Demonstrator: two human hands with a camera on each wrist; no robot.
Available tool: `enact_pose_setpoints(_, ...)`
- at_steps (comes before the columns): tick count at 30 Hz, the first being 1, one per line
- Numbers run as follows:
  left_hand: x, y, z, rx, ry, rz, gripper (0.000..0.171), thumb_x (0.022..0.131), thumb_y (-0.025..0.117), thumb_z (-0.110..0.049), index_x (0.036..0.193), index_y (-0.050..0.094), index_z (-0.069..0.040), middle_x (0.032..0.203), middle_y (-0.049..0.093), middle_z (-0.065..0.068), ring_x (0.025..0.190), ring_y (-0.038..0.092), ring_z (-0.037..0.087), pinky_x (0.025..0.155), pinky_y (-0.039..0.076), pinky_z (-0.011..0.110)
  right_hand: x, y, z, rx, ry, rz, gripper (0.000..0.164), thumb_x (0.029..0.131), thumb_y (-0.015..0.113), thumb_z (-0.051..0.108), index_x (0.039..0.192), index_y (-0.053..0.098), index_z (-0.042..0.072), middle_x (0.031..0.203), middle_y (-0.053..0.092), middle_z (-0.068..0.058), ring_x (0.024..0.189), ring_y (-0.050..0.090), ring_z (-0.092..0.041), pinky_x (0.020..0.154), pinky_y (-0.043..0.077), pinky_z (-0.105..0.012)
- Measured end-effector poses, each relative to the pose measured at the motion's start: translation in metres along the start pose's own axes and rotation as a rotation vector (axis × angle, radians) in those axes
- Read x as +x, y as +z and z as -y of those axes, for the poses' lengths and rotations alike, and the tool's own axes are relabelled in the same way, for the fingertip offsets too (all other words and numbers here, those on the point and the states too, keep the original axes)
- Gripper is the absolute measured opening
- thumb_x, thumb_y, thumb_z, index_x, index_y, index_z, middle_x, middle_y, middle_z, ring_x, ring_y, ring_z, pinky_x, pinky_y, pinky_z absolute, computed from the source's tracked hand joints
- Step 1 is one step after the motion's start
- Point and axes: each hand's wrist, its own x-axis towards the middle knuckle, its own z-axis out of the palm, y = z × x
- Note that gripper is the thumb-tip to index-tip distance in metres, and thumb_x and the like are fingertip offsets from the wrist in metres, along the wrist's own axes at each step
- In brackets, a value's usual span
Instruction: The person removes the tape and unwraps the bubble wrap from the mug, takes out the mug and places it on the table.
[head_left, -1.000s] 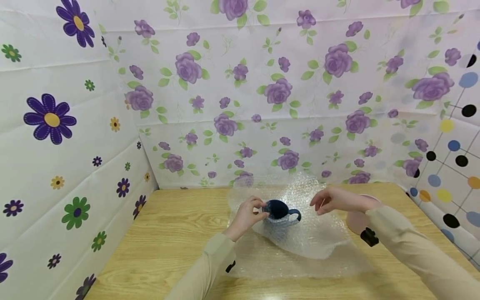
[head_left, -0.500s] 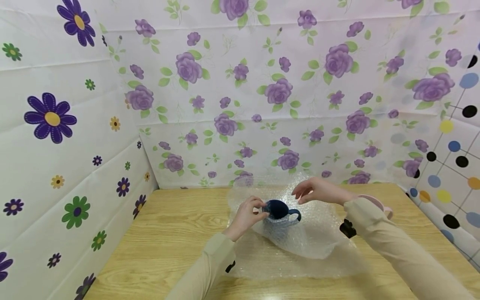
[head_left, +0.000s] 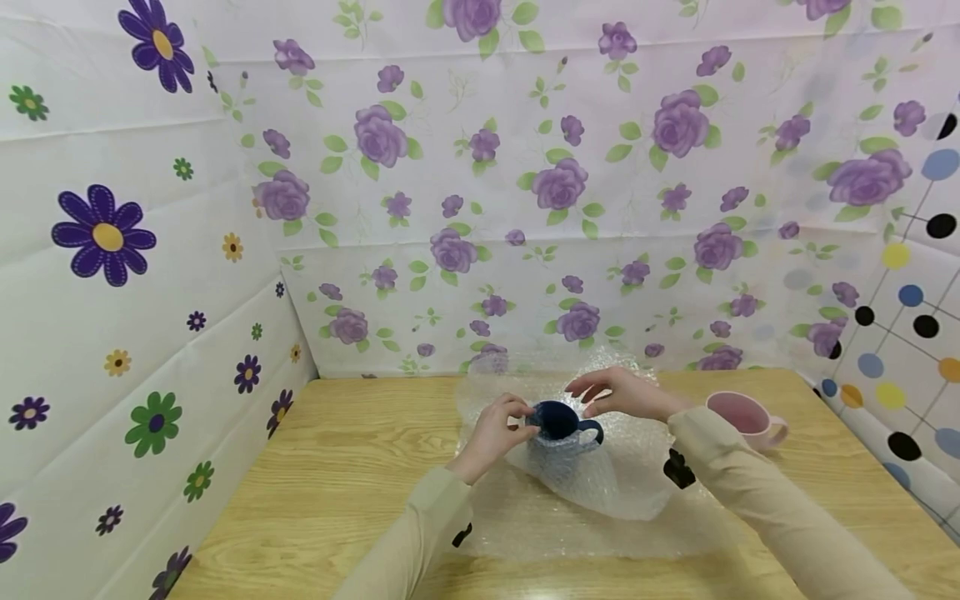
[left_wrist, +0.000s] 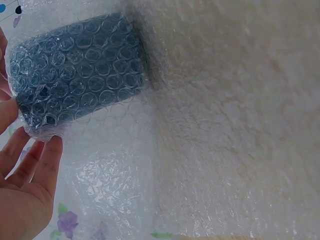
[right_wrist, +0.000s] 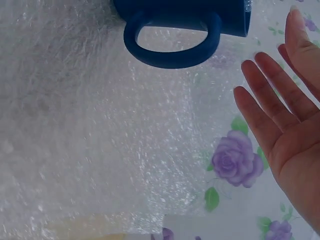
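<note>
A dark blue mug (head_left: 557, 420) stands upright on a sheet of bubble wrap (head_left: 637, 487) in the head view, part of the sheet folded up around its side. My left hand (head_left: 491, 433) pinches the wrap against the mug's rim. In the left wrist view that hand (left_wrist: 30, 195) has thumb and fingers at the rim, and the mug's wall shows through the bubbles. The mug's handle (right_wrist: 170, 59) sticks out uncovered in the right wrist view. My right hand (head_left: 622, 394) hovers just above and right of the mug, its fingers extended and holding nothing.
A pink mug (head_left: 738, 414) stands on the wooden table (head_left: 360, 467), to the right beyond my right sleeve. Behind the table hangs a cloth (head_left: 420, 208) with purple roses, close to the far edge of the wrap. Patterned cloths also close off both sides.
My right hand has moved left from beside the pink mug to over the blue mug's handle side. The pink mug has come into fuller view. My left hand keeps its hold.
</note>
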Motion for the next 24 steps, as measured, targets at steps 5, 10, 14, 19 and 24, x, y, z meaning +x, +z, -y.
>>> enact_pose_setpoints(5, 0.000, -0.001, 0.000, -0.012, -0.013, 0.007, 0.021, 0.082, 0.067, -0.006, 0.099, 0.063, 0.006, 0.100, 0.051, 0.007, 0.092, 0.050, 0.031, 0.072, 0.048, 0.024, 0.001, 0.007, -0.006, 0.053, -0.004, -0.013, 0.045, 0.084, 0.064, 0.008, 0.125, 0.050, -0.004, 0.119, 0.051, -0.022, 0.103, 0.052, -0.036, 0.078, 0.048, -0.032)
enact_pose_setpoints(10, 0.000, 0.000, 0.000, -0.013, -0.019, 0.016, 0.022, 0.083, 0.067, -0.006, 0.100, 0.063, 0.006, 0.100, 0.051, 0.006, 0.093, 0.050, 0.031, 0.073, 0.048, 0.024, 0.001, 0.012, -0.007, 0.097, -0.006, 0.004, 0.045, 0.086, 0.061, 0.006, 0.127, 0.046, -0.005, 0.123, 0.047, -0.024, 0.106, 0.048, -0.041, 0.080, 0.047, -0.034)
enact_pose_setpoints(14, 0.000, 0.000, 0.000, -0.004, -0.011, 0.011, 0.022, 0.083, 0.067, -0.006, 0.100, 0.063, 0.006, 0.100, 0.051, 0.007, 0.092, 0.050, 0.030, 0.073, 0.048, 0.025, 0.001, 0.014, -0.010, 0.124, 0.001, 0.021, 0.047, 0.086, 0.061, 0.006, 0.129, 0.044, -0.005, 0.126, 0.045, -0.025, 0.108, 0.046, -0.042, 0.081, 0.047, -0.035)
enact_pose_setpoints(19, 0.000, 0.001, 0.001, 0.012, -0.014, 0.014, 0.022, 0.083, 0.067, -0.008, 0.100, 0.063, 0.005, 0.101, 0.052, 0.007, 0.093, 0.050, 0.029, 0.073, 0.048, 0.024, 0.001, 0.018, -0.017, 0.129, 0.016, 0.043, 0.051, 0.086, 0.061, 0.007, 0.131, 0.042, -0.004, 0.129, 0.042, -0.024, 0.109, 0.047, -0.036, 0.080, 0.047, -0.033)
enact_pose_setpoints(24, 0.000, 0.001, 0.001, 0.022, -0.006, 0.010, 0.022, 0.083, 0.067, -0.008, 0.100, 0.063, 0.006, 0.102, 0.052, 0.008, 0.093, 0.051, 0.030, 0.073, 0.048, 0.024, 0.002, 0.021, -0.021, 0.118, 0.015, 0.058, 0.053, 0.086, 0.062, 0.012, 0.133, 0.041, -0.002, 0.132, 0.040, -0.020, 0.111, 0.048, -0.033, 0.081, 0.046, -0.032)
